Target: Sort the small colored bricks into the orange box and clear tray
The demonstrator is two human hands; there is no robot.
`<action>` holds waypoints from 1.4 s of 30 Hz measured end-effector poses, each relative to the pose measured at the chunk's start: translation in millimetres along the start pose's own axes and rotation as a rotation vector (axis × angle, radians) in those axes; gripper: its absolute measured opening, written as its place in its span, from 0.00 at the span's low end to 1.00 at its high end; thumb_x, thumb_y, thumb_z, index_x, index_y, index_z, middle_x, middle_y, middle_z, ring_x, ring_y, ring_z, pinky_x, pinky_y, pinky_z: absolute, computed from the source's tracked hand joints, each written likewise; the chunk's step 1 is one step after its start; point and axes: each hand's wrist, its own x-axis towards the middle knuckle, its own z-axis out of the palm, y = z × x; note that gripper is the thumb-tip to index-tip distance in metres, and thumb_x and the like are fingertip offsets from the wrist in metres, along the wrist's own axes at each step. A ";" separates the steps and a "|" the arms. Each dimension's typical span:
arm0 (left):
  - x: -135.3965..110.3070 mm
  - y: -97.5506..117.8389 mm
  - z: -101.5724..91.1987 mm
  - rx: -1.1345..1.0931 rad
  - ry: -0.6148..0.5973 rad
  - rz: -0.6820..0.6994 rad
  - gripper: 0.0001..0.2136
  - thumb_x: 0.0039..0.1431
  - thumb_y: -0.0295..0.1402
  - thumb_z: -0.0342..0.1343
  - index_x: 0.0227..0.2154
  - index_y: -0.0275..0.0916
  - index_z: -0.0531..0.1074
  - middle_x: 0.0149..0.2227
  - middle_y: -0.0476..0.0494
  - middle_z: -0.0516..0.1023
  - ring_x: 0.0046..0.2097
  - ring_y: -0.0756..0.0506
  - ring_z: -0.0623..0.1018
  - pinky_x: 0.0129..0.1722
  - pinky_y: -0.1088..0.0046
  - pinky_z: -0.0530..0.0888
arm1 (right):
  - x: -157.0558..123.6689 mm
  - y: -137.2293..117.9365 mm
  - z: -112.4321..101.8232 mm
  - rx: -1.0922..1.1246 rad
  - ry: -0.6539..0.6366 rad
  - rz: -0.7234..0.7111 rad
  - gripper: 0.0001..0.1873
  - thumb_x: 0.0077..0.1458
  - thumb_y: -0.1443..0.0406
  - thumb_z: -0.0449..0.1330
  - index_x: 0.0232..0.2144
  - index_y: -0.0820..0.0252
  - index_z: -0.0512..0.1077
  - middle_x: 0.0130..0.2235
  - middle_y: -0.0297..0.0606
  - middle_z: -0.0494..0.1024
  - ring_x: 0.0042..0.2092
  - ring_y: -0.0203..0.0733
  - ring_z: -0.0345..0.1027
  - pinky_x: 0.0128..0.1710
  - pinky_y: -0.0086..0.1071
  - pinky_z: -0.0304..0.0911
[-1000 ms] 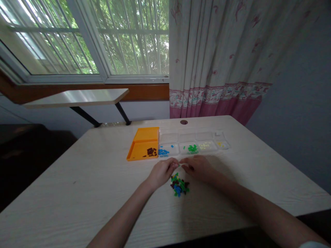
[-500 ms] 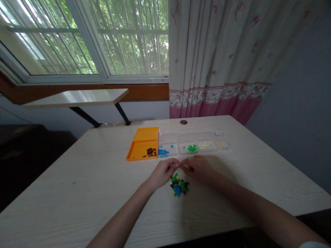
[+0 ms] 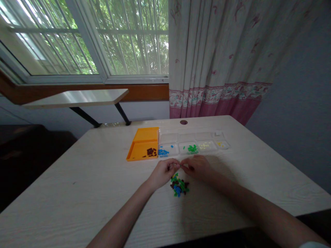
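Observation:
My left hand [image 3: 162, 172] and my right hand [image 3: 198, 167] meet fingertip to fingertip just above a small pile of mixed green, blue and dark building pieces [image 3: 179, 186] on the pale wooden table [image 3: 90, 193]. Both hands are curled in a pinch; whatever lies between the fingertips is too small to name. Beyond the hands stands an orange open box [image 3: 143, 148] holding dark pieces, and to its right a row of clear trays [image 3: 192, 144] with blue [image 3: 162, 152], green [image 3: 192, 148] and yellow pieces [image 3: 204, 146] sorted apart.
A round cable hole [image 3: 183, 122] sits near the table's far edge. Behind stand a window, a narrow shelf on black brackets [image 3: 77, 97] and a flowered curtain with a pink hem [image 3: 219, 69]. The table's near edge runs along the lower right.
Both hands have stayed pinched together above the pile; they shifted only slightly. The pile, box and trays have not moved.

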 end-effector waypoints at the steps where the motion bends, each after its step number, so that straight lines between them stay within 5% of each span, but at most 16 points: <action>1: 0.0 0.1 0.1 -0.001 0.002 0.002 0.16 0.57 0.42 0.45 0.33 0.35 0.71 0.17 0.55 0.58 0.20 0.54 0.57 0.19 0.80 0.54 | 0.3 -0.3 -0.5 0.002 -0.002 0.002 0.09 0.54 0.62 0.52 0.31 0.56 0.73 0.18 0.29 0.72 0.20 0.31 0.63 0.29 0.27 0.53; 10: -1.0 4.7 -1.8 0.046 0.010 0.006 0.15 0.57 0.41 0.45 0.34 0.35 0.71 0.16 0.56 0.57 0.20 0.54 0.58 0.20 0.79 0.55 | 2.2 -1.8 -3.7 0.024 0.015 0.039 0.08 0.53 0.63 0.54 0.30 0.56 0.73 0.16 0.28 0.70 0.20 0.31 0.62 0.28 0.26 0.54; 21: -2.5 7.6 -6.0 0.282 -0.021 0.026 0.13 0.57 0.35 0.44 0.35 0.37 0.72 0.22 0.50 0.70 0.24 0.51 0.67 0.25 0.78 0.61 | 3.5 10.7 -21.2 0.112 0.305 0.146 0.10 0.54 0.61 0.52 0.29 0.58 0.71 0.15 0.27 0.66 0.17 0.29 0.56 0.21 0.24 0.54; 42: -5.9 9.3 -12.6 0.390 -0.042 0.036 0.11 0.58 0.33 0.44 0.34 0.39 0.71 0.24 0.49 0.72 0.25 0.51 0.68 0.26 0.79 0.62 | 2.4 15.6 -21.8 0.066 0.293 0.136 0.11 0.53 0.61 0.52 0.29 0.58 0.73 0.15 0.28 0.67 0.17 0.30 0.57 0.22 0.24 0.54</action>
